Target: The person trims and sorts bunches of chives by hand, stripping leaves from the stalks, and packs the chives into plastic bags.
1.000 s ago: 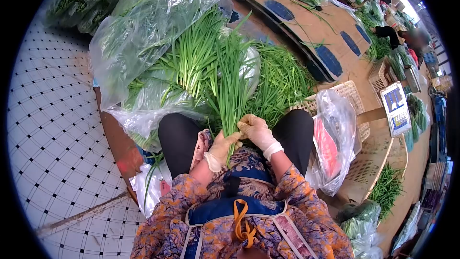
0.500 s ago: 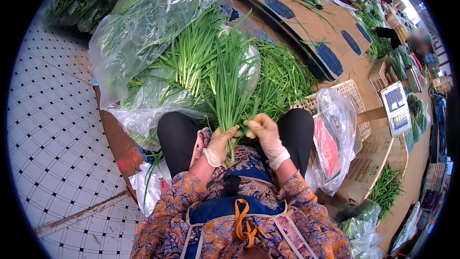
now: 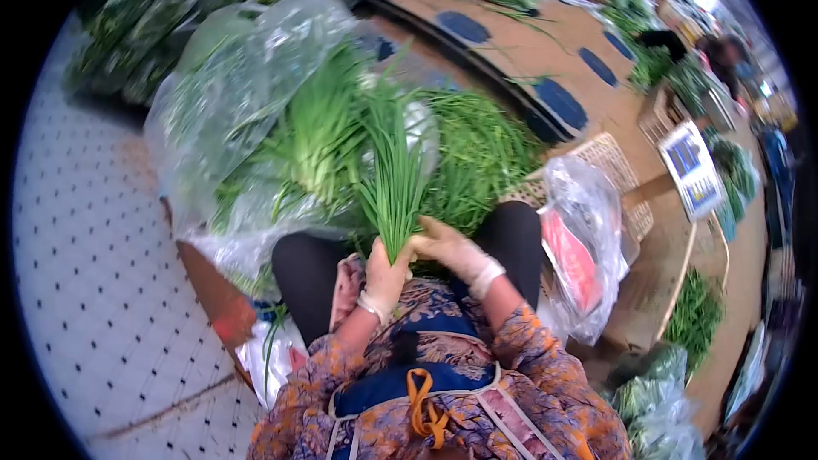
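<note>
A bunch of green chives (image 3: 394, 192) stands upright in front of my lap, its leaf tips pointing away from me. My left hand (image 3: 386, 279), in a thin pale glove, is closed around the lower end of the bunch. Gloved the same way, my right hand (image 3: 450, 251) meets it from the right, its fingers closed at the base of the stems against my left hand. Some of its fingertips are hidden behind the stems. Just beyond lies a pile of loose chives (image 3: 319, 136) on a clear plastic bag (image 3: 256, 68), with more loose greens (image 3: 486, 149) to its right.
At the right are a plastic bag with a red label (image 3: 579, 260), a wicker-patterned basket (image 3: 609, 166) and a scale with a display (image 3: 690, 166). Bagged greens (image 3: 170, 25) stand at the far left on the tiled floor (image 3: 111, 273). Another person (image 3: 724, 55) is far right.
My right hand has moved left and now meets my left hand at the stems. The bunch looks more gathered together. The whole view has shifted slightly.
</note>
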`<action>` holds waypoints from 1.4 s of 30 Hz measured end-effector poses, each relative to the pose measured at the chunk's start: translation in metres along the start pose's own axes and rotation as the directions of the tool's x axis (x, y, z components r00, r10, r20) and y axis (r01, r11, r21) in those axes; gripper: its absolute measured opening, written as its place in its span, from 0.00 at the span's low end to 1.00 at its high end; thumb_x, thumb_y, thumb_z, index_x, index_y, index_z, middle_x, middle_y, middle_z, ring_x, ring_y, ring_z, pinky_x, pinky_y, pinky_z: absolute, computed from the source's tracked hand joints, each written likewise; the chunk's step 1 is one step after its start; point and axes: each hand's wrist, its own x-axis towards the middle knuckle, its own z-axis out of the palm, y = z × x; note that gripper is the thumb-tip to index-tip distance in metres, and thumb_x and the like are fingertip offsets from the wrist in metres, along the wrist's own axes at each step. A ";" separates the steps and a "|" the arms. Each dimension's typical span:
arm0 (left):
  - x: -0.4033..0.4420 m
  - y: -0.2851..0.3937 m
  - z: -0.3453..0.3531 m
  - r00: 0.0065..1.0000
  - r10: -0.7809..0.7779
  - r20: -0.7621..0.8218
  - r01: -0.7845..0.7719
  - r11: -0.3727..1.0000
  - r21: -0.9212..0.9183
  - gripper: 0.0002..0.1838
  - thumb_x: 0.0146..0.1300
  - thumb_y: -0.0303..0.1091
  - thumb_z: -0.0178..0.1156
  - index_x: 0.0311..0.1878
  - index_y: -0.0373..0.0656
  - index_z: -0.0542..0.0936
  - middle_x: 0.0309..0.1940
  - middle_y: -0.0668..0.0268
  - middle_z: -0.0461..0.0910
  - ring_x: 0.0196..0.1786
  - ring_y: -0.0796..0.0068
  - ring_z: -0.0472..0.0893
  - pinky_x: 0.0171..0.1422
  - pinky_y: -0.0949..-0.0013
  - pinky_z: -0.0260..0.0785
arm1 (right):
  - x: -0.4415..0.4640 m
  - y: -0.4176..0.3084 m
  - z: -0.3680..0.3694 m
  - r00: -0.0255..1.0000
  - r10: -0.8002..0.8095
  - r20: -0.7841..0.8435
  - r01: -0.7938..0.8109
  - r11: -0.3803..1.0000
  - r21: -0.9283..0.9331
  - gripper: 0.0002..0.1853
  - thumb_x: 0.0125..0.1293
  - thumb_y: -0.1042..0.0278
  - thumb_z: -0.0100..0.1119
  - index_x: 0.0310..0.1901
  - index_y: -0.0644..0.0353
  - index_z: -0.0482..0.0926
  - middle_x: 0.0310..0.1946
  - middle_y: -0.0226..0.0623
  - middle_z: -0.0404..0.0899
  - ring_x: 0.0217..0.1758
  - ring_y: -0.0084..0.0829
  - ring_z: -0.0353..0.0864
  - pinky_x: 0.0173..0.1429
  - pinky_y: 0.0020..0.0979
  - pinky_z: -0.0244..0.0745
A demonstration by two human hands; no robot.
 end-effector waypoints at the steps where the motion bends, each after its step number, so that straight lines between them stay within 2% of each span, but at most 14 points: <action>1: -0.001 -0.006 0.008 0.960 0.281 0.018 -0.274 0.920 0.280 0.18 0.61 0.30 0.55 0.54 0.37 0.66 0.38 0.56 0.77 0.34 0.65 0.78 0.38 0.69 0.70 | 0.001 -0.001 0.015 0.938 -0.346 -0.019 0.345 0.928 0.139 0.30 0.59 0.61 0.61 0.58 0.69 0.64 0.47 0.36 0.73 0.48 0.24 0.71 0.53 0.28 0.68; 7: 0.008 0.033 0.048 0.732 0.357 0.581 -0.604 0.735 0.309 0.32 0.57 0.33 0.59 0.63 0.34 0.60 0.55 0.47 0.69 0.57 0.53 0.71 0.59 0.63 0.64 | -0.026 -0.040 -0.022 0.866 -0.374 -0.331 0.465 0.847 0.259 0.22 0.58 0.71 0.61 0.53 0.63 0.67 0.36 0.30 0.73 0.37 0.23 0.70 0.45 0.26 0.70; 9: 0.033 0.042 0.051 0.467 0.466 0.752 -0.849 0.475 0.233 0.27 0.55 0.35 0.62 0.57 0.35 0.69 0.54 0.54 0.71 0.58 0.58 0.71 0.59 0.64 0.65 | -0.048 -0.050 -0.070 0.726 -0.570 -0.384 0.400 0.805 -0.438 0.23 0.57 0.73 0.60 0.54 0.63 0.67 0.32 0.37 0.75 0.35 0.24 0.75 0.41 0.27 0.72; 12: 0.082 0.046 0.079 0.710 0.365 0.602 -0.624 0.722 0.299 0.20 0.56 0.36 0.62 0.50 0.39 0.74 0.49 0.54 0.74 0.53 0.60 0.73 0.58 0.61 0.65 | -0.096 -0.062 -0.109 0.651 -0.631 -0.421 0.287 0.719 -0.633 0.27 0.54 0.72 0.61 0.56 0.62 0.67 0.35 0.51 0.77 0.40 0.47 0.78 0.41 0.38 0.73; 16: 0.187 -0.019 0.150 0.654 0.286 0.700 -0.740 0.433 0.515 0.22 0.56 0.35 0.61 0.54 0.40 0.72 0.52 0.56 0.72 0.54 0.62 0.73 0.58 0.63 0.65 | -0.125 -0.031 -0.142 0.565 -0.744 -0.356 0.181 0.533 -0.827 0.32 0.51 0.72 0.63 0.60 0.58 0.66 0.26 0.43 0.73 0.31 0.42 0.76 0.38 0.37 0.72; 17: 0.223 -0.062 0.173 0.668 0.196 0.717 -0.402 0.907 0.126 0.23 0.58 0.36 0.59 0.56 0.41 0.70 0.52 0.56 0.72 0.55 0.62 0.71 0.59 0.63 0.63 | -0.132 -0.026 -0.147 0.570 -0.747 -0.341 0.155 0.506 -0.848 0.34 0.49 0.72 0.64 0.61 0.57 0.66 0.23 0.41 0.71 0.29 0.40 0.75 0.38 0.37 0.71; 19: 0.182 -0.002 0.219 0.847 0.067 0.527 -0.195 0.962 0.191 0.34 0.63 0.42 0.56 0.67 0.40 0.55 0.58 0.55 0.65 0.57 0.67 0.69 0.60 0.66 0.62 | -0.141 -0.005 -0.160 0.560 -0.752 -0.349 0.128 0.494 -0.860 0.35 0.47 0.73 0.64 0.61 0.57 0.66 0.23 0.40 0.70 0.29 0.40 0.75 0.38 0.37 0.70; 23: 0.188 0.005 0.256 0.668 0.341 0.661 -0.386 0.919 -0.084 0.42 0.58 0.47 0.62 0.68 0.40 0.52 0.59 0.54 0.65 0.58 0.66 0.68 0.58 0.64 0.64 | -0.158 0.020 -0.184 0.557 -0.740 -0.376 0.113 0.517 -0.849 0.33 0.46 0.76 0.62 0.59 0.57 0.69 0.27 0.40 0.73 0.32 0.42 0.76 0.40 0.37 0.70; 27: 0.171 0.048 0.309 0.827 -0.321 0.462 0.366 0.930 -0.010 0.46 0.55 0.48 0.64 0.68 0.38 0.50 0.59 0.53 0.65 0.57 0.63 0.70 0.56 0.62 0.65 | -0.161 0.046 -0.209 0.553 -0.717 -0.424 0.079 0.552 -0.830 0.32 0.45 0.79 0.62 0.57 0.58 0.70 0.33 0.41 0.77 0.37 0.42 0.78 0.45 0.35 0.71; 30: 0.233 -0.043 0.329 0.717 -0.378 0.586 0.486 0.873 -0.032 0.39 0.57 0.43 0.63 0.64 0.33 0.57 0.53 0.54 0.71 0.50 0.63 0.75 0.52 0.61 0.68 | -0.158 0.055 -0.226 0.508 -0.757 -0.412 0.126 0.538 -0.834 0.32 0.45 0.83 0.62 0.57 0.59 0.69 0.43 0.42 0.79 0.45 0.39 0.79 0.51 0.33 0.73; 33: 0.205 -0.003 0.327 0.640 -0.033 0.767 0.380 0.882 -0.279 0.13 0.63 0.35 0.53 0.44 0.35 0.77 0.36 0.63 0.79 0.39 0.72 0.78 0.46 0.69 0.73 | -0.153 0.062 -0.234 0.705 -0.418 -0.573 0.130 0.871 -0.475 0.26 0.52 0.76 0.61 0.55 0.60 0.71 0.43 0.45 0.77 0.47 0.46 0.75 0.54 0.35 0.68; 36: 0.242 -0.020 0.313 0.702 -0.178 0.690 0.419 0.886 -0.198 0.13 0.64 0.35 0.51 0.43 0.36 0.77 0.36 0.62 0.79 0.39 0.73 0.78 0.45 0.69 0.73 | -0.167 0.116 -0.246 0.582 -0.324 -0.746 -0.161 0.853 -0.497 0.24 0.55 0.73 0.58 0.56 0.61 0.70 0.48 0.46 0.73 0.52 0.45 0.72 0.57 0.35 0.66; 40: 0.228 -0.033 0.330 0.786 0.346 0.513 -0.360 0.930 -0.076 0.06 0.58 0.34 0.60 0.34 0.42 0.78 0.28 0.72 0.76 0.32 0.81 0.73 0.38 0.74 0.68 | -0.208 0.212 -0.287 0.290 -0.152 -0.945 -0.654 0.689 -0.312 0.23 0.59 0.69 0.54 0.57 0.62 0.68 0.55 0.48 0.69 0.58 0.44 0.67 0.62 0.35 0.62; 42: 0.200 -0.001 0.323 0.833 0.076 0.548 0.082 0.963 -0.258 0.09 0.56 0.31 0.63 0.38 0.40 0.75 0.32 0.70 0.78 0.38 0.80 0.77 0.43 0.75 0.69 | -0.217 0.209 -0.287 0.239 -0.135 -0.962 -0.674 0.690 -0.264 0.23 0.62 0.67 0.52 0.58 0.63 0.67 0.58 0.48 0.67 0.61 0.43 0.65 0.64 0.35 0.61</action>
